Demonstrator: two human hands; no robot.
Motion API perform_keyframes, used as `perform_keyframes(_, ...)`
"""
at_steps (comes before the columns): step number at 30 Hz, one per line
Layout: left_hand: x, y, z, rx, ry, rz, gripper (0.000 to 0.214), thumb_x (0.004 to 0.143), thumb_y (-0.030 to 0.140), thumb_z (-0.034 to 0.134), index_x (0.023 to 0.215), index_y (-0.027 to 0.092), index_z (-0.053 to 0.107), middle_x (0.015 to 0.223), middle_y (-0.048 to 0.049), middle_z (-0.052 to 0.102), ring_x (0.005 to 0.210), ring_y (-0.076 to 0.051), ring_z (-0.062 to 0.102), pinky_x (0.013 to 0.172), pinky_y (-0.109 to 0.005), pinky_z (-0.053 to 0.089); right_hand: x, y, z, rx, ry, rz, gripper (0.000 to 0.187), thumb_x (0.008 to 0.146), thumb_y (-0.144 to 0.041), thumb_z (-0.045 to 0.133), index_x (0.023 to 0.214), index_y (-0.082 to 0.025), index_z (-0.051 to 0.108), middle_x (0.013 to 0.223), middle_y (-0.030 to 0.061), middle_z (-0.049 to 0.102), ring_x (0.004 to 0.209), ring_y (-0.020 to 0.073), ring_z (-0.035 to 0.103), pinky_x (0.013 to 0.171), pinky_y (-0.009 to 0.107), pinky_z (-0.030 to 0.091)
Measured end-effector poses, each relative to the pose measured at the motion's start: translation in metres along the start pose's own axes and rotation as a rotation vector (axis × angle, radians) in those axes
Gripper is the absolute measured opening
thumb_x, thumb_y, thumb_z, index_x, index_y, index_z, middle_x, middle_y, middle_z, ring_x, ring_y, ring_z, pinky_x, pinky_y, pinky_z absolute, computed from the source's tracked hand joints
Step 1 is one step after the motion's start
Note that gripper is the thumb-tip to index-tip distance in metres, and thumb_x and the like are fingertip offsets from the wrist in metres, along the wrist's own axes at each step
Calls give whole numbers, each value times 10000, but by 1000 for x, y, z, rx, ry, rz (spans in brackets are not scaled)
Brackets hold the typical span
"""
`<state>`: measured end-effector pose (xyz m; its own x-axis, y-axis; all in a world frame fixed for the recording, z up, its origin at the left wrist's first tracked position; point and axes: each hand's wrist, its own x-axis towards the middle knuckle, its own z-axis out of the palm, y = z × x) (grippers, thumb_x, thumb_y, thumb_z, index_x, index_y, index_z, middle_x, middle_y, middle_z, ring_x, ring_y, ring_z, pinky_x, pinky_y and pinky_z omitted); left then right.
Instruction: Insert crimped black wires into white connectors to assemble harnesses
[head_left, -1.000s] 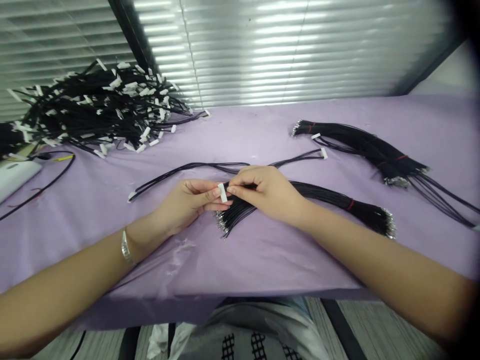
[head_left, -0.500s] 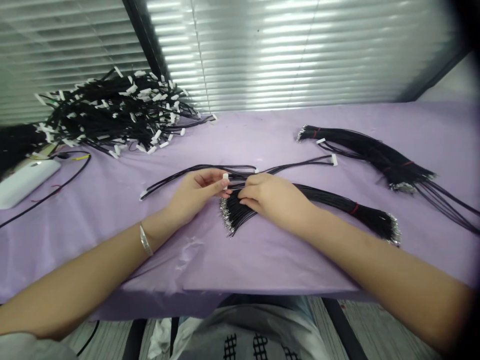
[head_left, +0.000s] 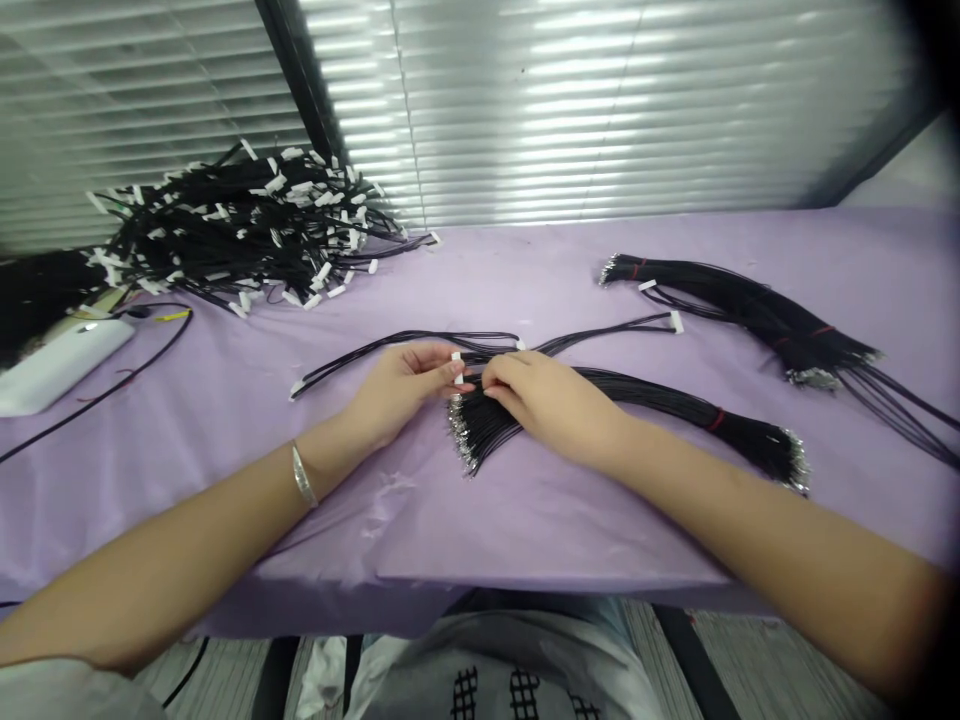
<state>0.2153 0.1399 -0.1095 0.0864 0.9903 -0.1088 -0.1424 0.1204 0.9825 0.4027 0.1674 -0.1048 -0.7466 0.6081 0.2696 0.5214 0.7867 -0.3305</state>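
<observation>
My left hand [head_left: 401, 390] pinches a small white connector [head_left: 457, 366] between thumb and fingertips, just above the purple table cover [head_left: 225, 420]. My right hand [head_left: 551, 405] rests on a bundle of black wires [head_left: 660, 410] bound with a red band, its fingers curled and pinching at the wires close to the connector. The bundle's metal-tipped ends [head_left: 465, 440] fan out below both hands. Loose black wires with white connectors [head_left: 420, 345] lie just behind the hands.
A big heap of black wires with white connectors [head_left: 240, 225] sits at the back left. A second banded bundle [head_left: 750, 310] lies at the right. A white device [head_left: 52, 365] with cables sits at the far left. Window blinds stand behind the table.
The right hand left the connector and dropped onto the wire bundle, then pinched at wires near the connector. The left hand keeps hold of the connector. The view shifted slightly.
</observation>
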Motion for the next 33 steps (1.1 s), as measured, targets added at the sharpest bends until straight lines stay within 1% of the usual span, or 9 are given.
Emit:
perform_keyframes(5, 1, -4, -3, -71, 4, -16, 195, 684, 221, 778, 815, 118, 679, 764, -11, 697, 699, -115, 666, 745, -250, 534, 1, 0, -2, 143, 30, -19, 142, 881, -153, 477, 840, -144, 613, 870, 53, 628, 839, 157, 557, 794, 284, 422)
perform_keyframes(9, 2, -5, -3, -108, 3, -14, 188, 668, 196, 783, 796, 111, 674, 746, -4, 678, 723, -123, 658, 738, -273, 552, 1, -4, -4, 126, 50, 4, 139, 892, -162, 443, 830, -122, 562, 933, 86, 571, 856, 156, 529, 793, 285, 417)
perform_keyframes(14, 1, -4, -2, -72, -3, -27, 198, 694, 199, 762, 834, 93, 670, 795, -34, 688, 734, -129, 661, 749, -279, 553, 0, -5, -6, 179, 18, 80, 101, 882, -206, 479, 823, -148, 538, 801, 23, 595, 706, 123, 520, 665, 256, 391)
perform_keyframes(17, 1, -4, -4, -45, -14, -34, 214, 716, 209, 746, 871, 87, 662, 825, -53, 699, 710, -127, 670, 748, -270, 546, -1, -2, -6, 195, -20, -14, 118, 884, -212, 492, 832, -154, 581, 812, 15, 620, 739, 121, 544, 698, 249, 401)
perform_keyframes(20, 1, -4, -4, -62, -3, -34, 207, 710, 202, 751, 862, 98, 657, 808, -35, 698, 684, -122, 675, 731, -260, 549, -2, 1, -6, 137, -84, -157, 165, 900, -213, 474, 872, -148, 623, 887, 42, 633, 819, 141, 565, 773, 268, 414)
perform_keyframes(22, 1, -4, -4, -68, -8, -37, 202, 709, 201, 752, 855, 100, 657, 797, -28, 698, 676, -119, 675, 717, -253, 550, -2, 1, -6, 82, -89, -199, 196, 909, -218, 451, 882, -136, 627, 913, 65, 623, 844, 158, 563, 784, 285, 417)
perform_keyframes(25, 0, -3, -3, -67, -4, -32, 202, 700, 199, 757, 850, 101, 663, 791, -24, 701, 658, -112, 671, 710, -247, 549, -1, -3, -8, 58, -40, -153, 184, 904, -198, 424, 879, -123, 591, 891, 73, 604, 817, 158, 546, 743, 284, 411)
perform_keyframes(29, -2, -2, -3, -47, -20, -19, 191, 718, 200, 744, 867, 101, 677, 807, -36, 712, 698, -116, 674, 743, -251, 545, -1, -7, -12, 154, -28, -12, 74, 841, -170, 474, 798, -144, 528, 761, 16, 575, 655, 105, 486, 616, 235, 361)
perform_keyframes(33, -3, -3, -4, -56, -61, -15, 159, 736, 199, 732, 869, 123, 689, 792, -26, 716, 717, -119, 678, 769, -260, 547, -1, -7, -11, 221, -34, -38, 92, 830, -164, 491, 759, -140, 544, 755, 11, 574, 675, 92, 486, 641, 223, 359)
